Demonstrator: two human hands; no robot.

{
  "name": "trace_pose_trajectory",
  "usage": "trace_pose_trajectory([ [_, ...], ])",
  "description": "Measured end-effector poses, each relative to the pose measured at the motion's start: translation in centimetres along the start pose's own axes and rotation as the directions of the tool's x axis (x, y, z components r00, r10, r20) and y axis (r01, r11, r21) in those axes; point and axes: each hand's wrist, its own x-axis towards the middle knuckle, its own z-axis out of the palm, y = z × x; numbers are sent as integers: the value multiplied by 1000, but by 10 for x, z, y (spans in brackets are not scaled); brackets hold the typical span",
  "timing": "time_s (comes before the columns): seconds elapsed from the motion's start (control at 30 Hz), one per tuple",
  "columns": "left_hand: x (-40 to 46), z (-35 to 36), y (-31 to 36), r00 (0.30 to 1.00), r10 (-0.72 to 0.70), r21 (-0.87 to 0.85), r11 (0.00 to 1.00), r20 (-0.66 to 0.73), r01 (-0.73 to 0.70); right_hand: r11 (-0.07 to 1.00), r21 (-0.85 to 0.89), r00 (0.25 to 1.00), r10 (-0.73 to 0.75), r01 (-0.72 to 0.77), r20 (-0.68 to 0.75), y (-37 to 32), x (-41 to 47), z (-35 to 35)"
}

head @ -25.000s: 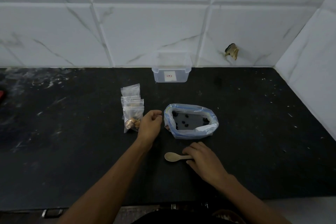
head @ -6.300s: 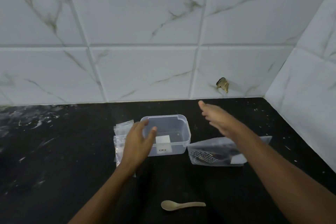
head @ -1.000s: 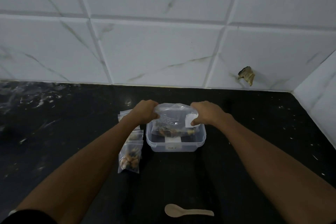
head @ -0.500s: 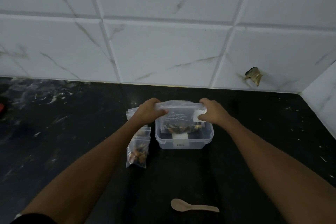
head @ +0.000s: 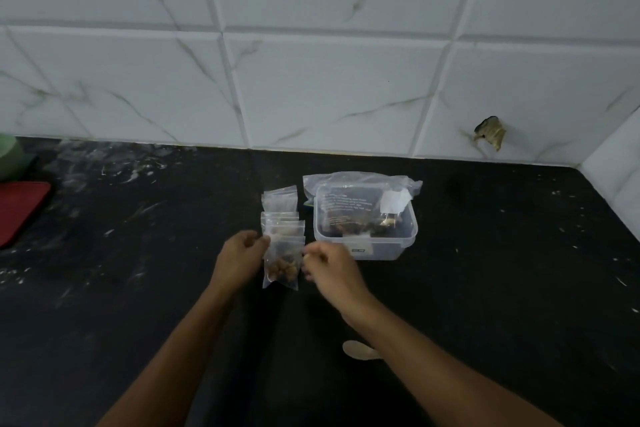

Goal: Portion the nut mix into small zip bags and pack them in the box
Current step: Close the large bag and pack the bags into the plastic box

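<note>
Pinching the nearest small zip bag (head: pixel 281 262) at its top corners, I have my left hand (head: pixel 239 258) curled on the left edge and my right hand (head: pixel 329 269) curled at the right edge, though from this angle I cannot tell for certain that the right fingertips are actually on the plastic. This bag lies flat on the black tabletop (head: pixel 485 288) at the near end of a short overlapping row of small bags (head: pixel 281 215), with nuts bunched in its lower half. Just to the right stands the clear box (head: pixel 365 234), and the big nut mix bag (head: pixel 360 204) sits slumped inside it, its top spilling over the far rim. To do this step well, I judge I should check the seal runs shut along its full width, lift the bag level so the nuts do not shift, and peel it cleanly off the one beneath. The big bag fills much of the box, so I would likely have to tuck portions beside it. The spoon (head: pixel 360 350) lies near my right forearm, partly hidden.
</note>
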Motion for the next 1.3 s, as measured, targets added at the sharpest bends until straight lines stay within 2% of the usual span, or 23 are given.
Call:
trace_pose_trajectory([
  [0.1,-15,9,-12,994,-105,-77,991,34,108,965,14,964,262,-263,33,21,12,25],
  [0.17,-25,16,-10,982,-181,-168,968,62,189,932,83,936,351,-352,33,29,18,35],
  [0.27,-32,24,-6,966,-243,-244,935,91,258,904,189,923,382,-384,45,29,24,43],
  [0.4,-38,27,-5,952,-272,-254,920,138,300,871,287,916,397,-398,63,23,22,48],
  [0.53,-51,25,-11,957,-244,-291,915,157,281,859,303,911,394,-413,125,20,12,49],
  [0.63,-63,24,-18,974,-171,-329,920,151,212,881,307,933,328,-360,152,16,2,47],
  [0.8,-82,23,9,994,92,-397,916,66,-59,929,303,974,174,-211,146,-11,-17,15],
  [0.9,-81,32,47,959,276,-367,900,67,-233,953,277,992,108,-124,70,-37,-20,-25],
  [0.97,-75,45,74,935,344,-365,885,91,-290,959,271,997,82,-81,9,-49,-17,-54],
  [1.03,-65,58,98,924,361,-366,883,126,-295,967,233,992,119,-104,-51,-59,-5,-80],
  [1.13,-44,81,127,905,357,-315,907,230,-278,954,153,951,277,-256,-135,-63,23,-117],
  [1.23,-20,97,142,926,200,-335,938,321,-86,921,175,920,372,-349,-120,-56,44,-140],
  [1.3,-7,107,143,904,132,-337,941,406,14,915,171,912,388,-365,-130,-41,53,-146],
])
